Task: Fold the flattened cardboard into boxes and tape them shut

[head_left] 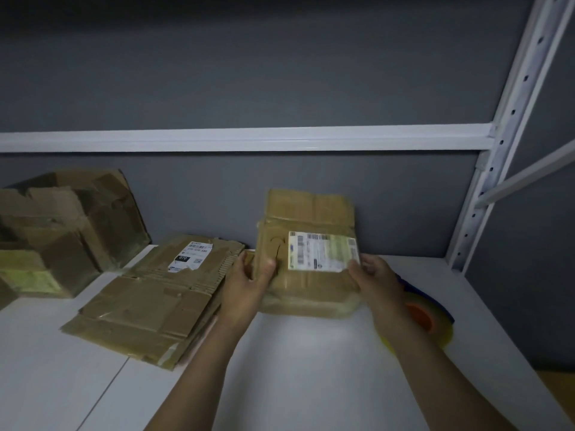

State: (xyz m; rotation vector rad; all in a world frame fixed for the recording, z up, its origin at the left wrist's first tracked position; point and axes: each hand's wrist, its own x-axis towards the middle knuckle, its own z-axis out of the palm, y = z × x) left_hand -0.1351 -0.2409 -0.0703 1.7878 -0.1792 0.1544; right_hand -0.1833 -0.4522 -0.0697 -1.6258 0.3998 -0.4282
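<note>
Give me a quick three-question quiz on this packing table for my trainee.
1. True or false: the left hand and the right hand both hold the labelled cardboard.
2. Where is the tape roll? A) in the left hand B) on the table, by the right forearm C) on top of the labelled cardboard
3. Fill in: the flat stack lies to the ___ of the labelled cardboard.
Key: 1 true; 2 B; 3 left.
</note>
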